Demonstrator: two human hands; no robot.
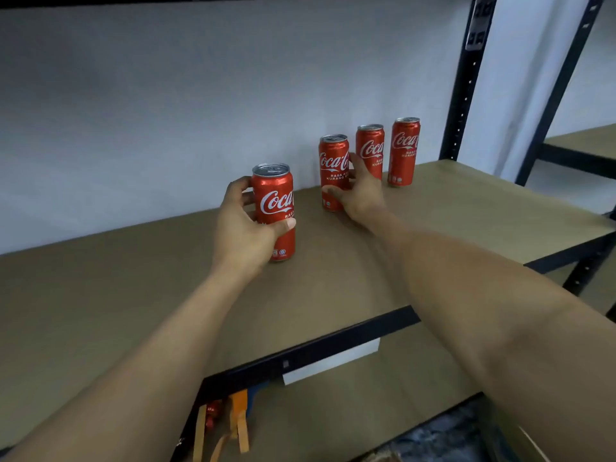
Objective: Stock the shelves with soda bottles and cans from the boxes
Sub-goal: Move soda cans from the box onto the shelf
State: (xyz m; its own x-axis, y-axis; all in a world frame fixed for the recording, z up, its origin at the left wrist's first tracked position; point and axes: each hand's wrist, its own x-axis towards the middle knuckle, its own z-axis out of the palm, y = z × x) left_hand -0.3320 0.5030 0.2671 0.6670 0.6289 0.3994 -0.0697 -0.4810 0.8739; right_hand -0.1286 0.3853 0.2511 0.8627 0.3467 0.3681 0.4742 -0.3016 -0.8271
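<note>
Reaching over a brown shelf board [133, 295], a person wraps each bare hand round an upright red Coca-Cola can. The left hand [245, 228] grips the near can [275, 198] from its left side, thumb pressed across the front of the label and fingers curled behind. The can stands straight with its base at the board. Ahead and to the right of that grip, the right hand [361, 191] clasps the second can [333, 161] from its right side, thumb laid low across the front and fingers curled round the far side. This can also stands on the board, close to the white wall [166, 111]. Just beyond the right hand's knuckles stands a third can [370, 148], partly hidden by the fingers. Further right is a fourth can [404, 151], apart from the hand; both are upright near the wall. Right of the fourth can rises a dark upright post [463, 95] of the rack. Below both forearms runs the dark front beam [350, 338] bearing a white label [333, 361], with a lower shelf [333, 411] beneath it. Under the left forearm, orange straps [240, 418] hang beside a small red object [211, 416], too blurred to identify.
</note>
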